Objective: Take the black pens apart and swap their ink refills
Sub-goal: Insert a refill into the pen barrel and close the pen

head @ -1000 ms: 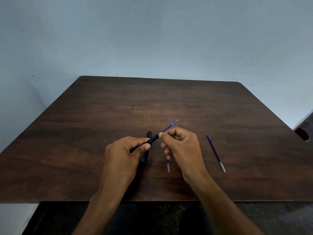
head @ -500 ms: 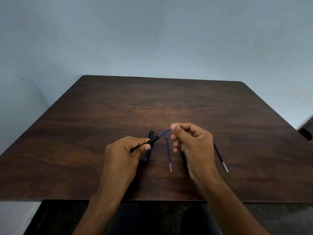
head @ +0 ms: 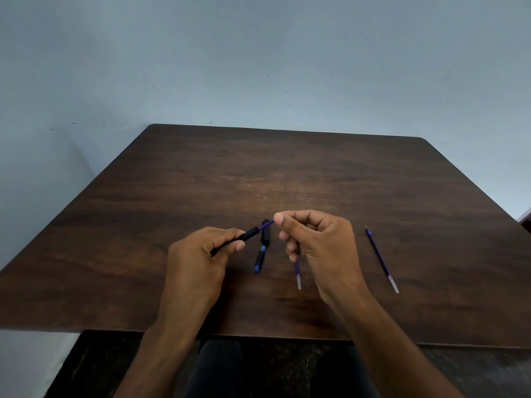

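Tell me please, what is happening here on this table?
A person is taking black pens apart. The left hand holds a black pen barrel, and the right hand pinches the end of the blue refill that sticks out of it. On the wooden table lie another black pen part, one loose refill to the right, and another refill partly hidden under the right hand.

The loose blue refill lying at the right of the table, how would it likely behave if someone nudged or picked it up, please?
The loose blue refill looks thin and round, so a sideways nudge would probably roll it across the smooth table. It seems very light, and its slenderness suggests it may flex slightly.
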Tool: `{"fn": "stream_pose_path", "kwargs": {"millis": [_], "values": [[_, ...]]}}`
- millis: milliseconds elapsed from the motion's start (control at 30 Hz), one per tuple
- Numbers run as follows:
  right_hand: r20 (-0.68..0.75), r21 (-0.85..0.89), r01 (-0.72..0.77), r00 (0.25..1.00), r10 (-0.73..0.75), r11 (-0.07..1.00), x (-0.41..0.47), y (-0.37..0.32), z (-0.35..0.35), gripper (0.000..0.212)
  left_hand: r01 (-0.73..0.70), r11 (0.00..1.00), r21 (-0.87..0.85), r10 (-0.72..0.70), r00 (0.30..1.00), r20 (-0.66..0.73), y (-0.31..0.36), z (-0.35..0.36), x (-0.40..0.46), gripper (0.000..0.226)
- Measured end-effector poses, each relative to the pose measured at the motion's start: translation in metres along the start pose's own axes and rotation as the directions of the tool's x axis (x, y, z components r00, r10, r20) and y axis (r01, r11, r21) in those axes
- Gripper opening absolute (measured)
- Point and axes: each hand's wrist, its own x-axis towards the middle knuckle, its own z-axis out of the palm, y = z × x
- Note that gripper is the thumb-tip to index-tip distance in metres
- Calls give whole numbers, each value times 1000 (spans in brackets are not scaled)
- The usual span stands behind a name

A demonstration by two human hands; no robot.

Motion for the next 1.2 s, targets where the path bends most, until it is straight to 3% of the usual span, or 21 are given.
{"fn": "stream_pose_path", "kwargs": {"millis": [67, 133, 233, 333, 433, 567, 667, 833, 933, 1000, 1100, 1200], "values": [[-9, -62, 22, 1000, -22, 998, 1, 2, -2, 14, 19, 1000, 17, -18, 1000, -15, -7, -6, 0, 24], [6, -263, 116, 993, -119, 958, 4, 3, -6, 6, 27, 999, 35, -26, 999, -29, -14, -12, 0, 24], [225, -614, 264, 962, -156, 744, 9, 1, -5, 16, 31, 999, 44, -30, 999, -35, -20, -17, 0, 23], [452, -765, 409, 891, -38, 497, 13, 2, 5, 26, 23, 999, 48, -21, 999, -36, -22, -18, 0, 22], [581, -790, 554, 814, 30, 264, 10, 5, 13, 35, 28, 999, 38, -27, 999, -38, -24, -17, -2, 23], [628, -774, 616, 777, 49, 150, 8, 10, 15, 43, 15, 1000, 23, -14, 999, -44, -25, -14, -3, 23], [633, -772, 624, 771, 65, 124, 9, 12, 15, 39, 0, 1000, 15, 1, 999, -45, -26, -12, -2, 23], [623, -762, 622, 780, -56, 179, 10, 14, 7, 21, -21, 1000, 7, 21, 999, -44, -26, -9, -2, 22], [517, -766, 519, 848, -117, 380, 11, 14, -2, 14, -26, 1000, 5, 26, 999, -47, -26, -9, -2, 21], [348, -741, 387, 920, -178, 548, 11, 12, -7, 14, -33, 999, 5, 33, 998, -46, -25, -8, -2, 21], [86, -443, 184, 983, -162, 878, 9, 11, -13, 27, -23, 1000, -3, 23, 999, -39, -24, -7, -2, 22], [39, 25, 61, 997, -62, 998, 9, 8, -17, 26, -33, 999, -4, 33, 999, -35, -24, -6, -3, 23]]}}
